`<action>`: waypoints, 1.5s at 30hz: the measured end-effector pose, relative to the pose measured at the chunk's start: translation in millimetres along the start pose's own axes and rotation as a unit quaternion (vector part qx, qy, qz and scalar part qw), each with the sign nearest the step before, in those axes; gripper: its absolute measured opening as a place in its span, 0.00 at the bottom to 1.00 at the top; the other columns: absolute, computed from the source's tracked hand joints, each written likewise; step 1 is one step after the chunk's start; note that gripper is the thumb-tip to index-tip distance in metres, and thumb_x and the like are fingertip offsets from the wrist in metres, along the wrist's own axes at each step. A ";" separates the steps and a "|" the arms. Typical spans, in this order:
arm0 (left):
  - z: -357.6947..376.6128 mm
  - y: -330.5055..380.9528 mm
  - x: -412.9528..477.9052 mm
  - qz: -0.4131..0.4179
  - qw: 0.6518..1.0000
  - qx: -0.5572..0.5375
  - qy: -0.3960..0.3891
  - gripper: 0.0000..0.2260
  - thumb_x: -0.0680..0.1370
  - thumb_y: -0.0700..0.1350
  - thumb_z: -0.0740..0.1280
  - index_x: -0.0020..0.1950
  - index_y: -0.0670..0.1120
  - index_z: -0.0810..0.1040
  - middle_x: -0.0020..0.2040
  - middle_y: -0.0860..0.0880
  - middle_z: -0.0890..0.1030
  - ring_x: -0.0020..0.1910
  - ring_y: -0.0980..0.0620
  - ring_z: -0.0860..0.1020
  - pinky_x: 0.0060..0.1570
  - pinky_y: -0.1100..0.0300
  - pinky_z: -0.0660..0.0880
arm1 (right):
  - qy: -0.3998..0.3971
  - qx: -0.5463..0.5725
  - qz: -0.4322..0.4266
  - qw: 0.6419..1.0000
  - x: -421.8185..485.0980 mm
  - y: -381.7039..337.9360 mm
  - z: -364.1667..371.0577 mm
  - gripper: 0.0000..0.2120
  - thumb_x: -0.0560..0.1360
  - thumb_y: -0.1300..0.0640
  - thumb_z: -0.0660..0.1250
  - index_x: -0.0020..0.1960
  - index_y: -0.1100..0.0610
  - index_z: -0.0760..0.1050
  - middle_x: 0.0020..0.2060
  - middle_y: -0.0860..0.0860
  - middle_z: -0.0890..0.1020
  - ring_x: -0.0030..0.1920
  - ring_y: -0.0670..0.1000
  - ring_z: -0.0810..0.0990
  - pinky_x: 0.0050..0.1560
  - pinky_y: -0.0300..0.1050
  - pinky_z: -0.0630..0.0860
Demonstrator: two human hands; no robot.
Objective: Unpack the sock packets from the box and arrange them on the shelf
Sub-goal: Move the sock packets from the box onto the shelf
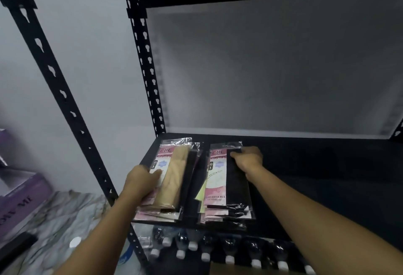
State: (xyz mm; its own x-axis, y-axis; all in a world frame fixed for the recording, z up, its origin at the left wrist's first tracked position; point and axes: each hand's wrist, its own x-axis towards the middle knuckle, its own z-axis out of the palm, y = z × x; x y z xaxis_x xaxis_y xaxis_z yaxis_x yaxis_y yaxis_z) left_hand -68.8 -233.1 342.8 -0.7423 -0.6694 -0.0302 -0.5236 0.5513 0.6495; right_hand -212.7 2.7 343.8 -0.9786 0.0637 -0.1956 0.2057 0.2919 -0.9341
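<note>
Across most of the frame stands a black metal rack (144, 67). Its dark shelf (305, 165) runs through the lower half and is bare to the right. At the shelf's left end, centre-low in the frame, two piles of sock packets lie side by side, close but with a narrow gap between them. The left pile (174, 178) has a beige pair on top, and the right pile (226, 183) has a black pair on top. Both overhang the front edge slightly.

The left grip (141, 178) is closed round the left pile's outer edge, fingers curled on and under it. The right grip (248, 159) is curled over the far end of the right pile, thumb on the black sock.

Below the shelf is a row of white-capped bottles (218, 250), and at the far left a purple box (19, 194); I cannot tell whether it is the source box.

The step in hand looks like squaring up placed packets. Next, both piles likely need nudging back from the edge and their fanned lower ends aligning. Slick wrappers may slide, so light, even pressure suits.
</note>
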 end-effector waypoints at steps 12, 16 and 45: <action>-7.2 -0.7 -51.6 0.126 0.986 -0.068 0.088 0.20 0.76 0.53 0.67 0.64 0.46 0.76 0.62 0.45 0.77 0.62 0.43 0.74 0.62 0.42 0.72 | 0.021 0.058 -0.077 0.995 -51.6 13.6 -57.2 0.16 0.72 0.55 0.73 0.58 0.58 0.77 0.48 0.49 0.78 0.49 0.48 0.77 0.52 0.42 0.74; 6.4 13.7 -116.5 0.205 0.969 -0.090 0.102 0.17 0.76 0.51 0.68 0.64 0.48 0.76 0.63 0.48 0.76 0.65 0.48 0.71 0.65 0.45 0.69 | -0.007 0.025 -0.115 0.993 -87.3 48.2 -84.6 0.21 0.72 0.51 0.73 0.62 0.54 0.75 0.54 0.49 0.78 0.54 0.49 0.78 0.57 0.45 0.76; 194.8 -78.1 -265.0 0.116 0.967 -0.077 -0.212 0.23 0.76 0.53 0.70 0.68 0.44 0.72 0.61 0.46 0.78 0.60 0.49 0.76 0.59 0.57 0.73 | -0.142 -0.153 -0.060 0.976 -175.1 279.2 -186.6 0.20 0.71 0.50 0.73 0.61 0.51 0.75 0.52 0.43 0.78 0.53 0.49 0.77 0.57 0.47 0.76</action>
State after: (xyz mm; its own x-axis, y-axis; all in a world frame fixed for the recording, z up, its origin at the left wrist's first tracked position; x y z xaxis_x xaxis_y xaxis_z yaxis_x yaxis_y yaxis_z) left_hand 87.4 -1.7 152.1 -0.9544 -0.2537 -0.1575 -0.2775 0.5591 0.7813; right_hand 16.6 251.1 173.0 -0.9480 -0.2435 -0.2051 0.0372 0.5551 -0.8310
